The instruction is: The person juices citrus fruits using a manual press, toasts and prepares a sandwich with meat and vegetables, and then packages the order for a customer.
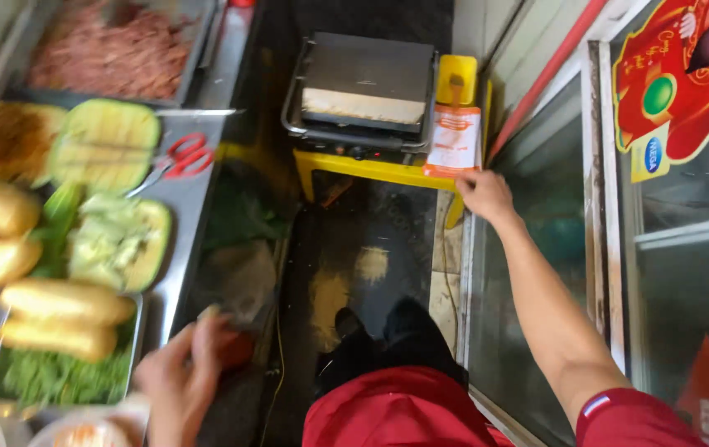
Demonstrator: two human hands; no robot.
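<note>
Fingers (469, 177) of the right hand (484, 195) pinch the lower edge of an orange and white paper bag (453, 141), one of a small hanging stack beside the sandwich press (364, 89). The arm stretches forward from a red sleeve, and the bag still hangs flat against its yellow holder (457, 76), so it looks gripped but not yet pulled free. The press sits shut on a yellow stool (371, 170) with a pale slab showing between its plates.

The left hand (182, 377) is blurred low in the view at the edge of the desk (197, 194); its fingers curl around something reddish, but what it is cannot be told.

On the desk the makings lie ready: bread rolls (56, 302) stacked over a tray of green herbs (44, 377), halved green fruit (106, 145) and a green bowl of sliced pale pieces (118, 240), red-handled scissors (185, 156), and a metal tray of shredded reddish meat (110, 50) at the far end.

Judging by this, fetching the bag is the step in hand and only just begun. No finished sandwich shows on the desk, and nothing is bagged. The rolls in view appear whole and unfilled, so filling, wrapping and bagging seem to lie ahead.
</note>
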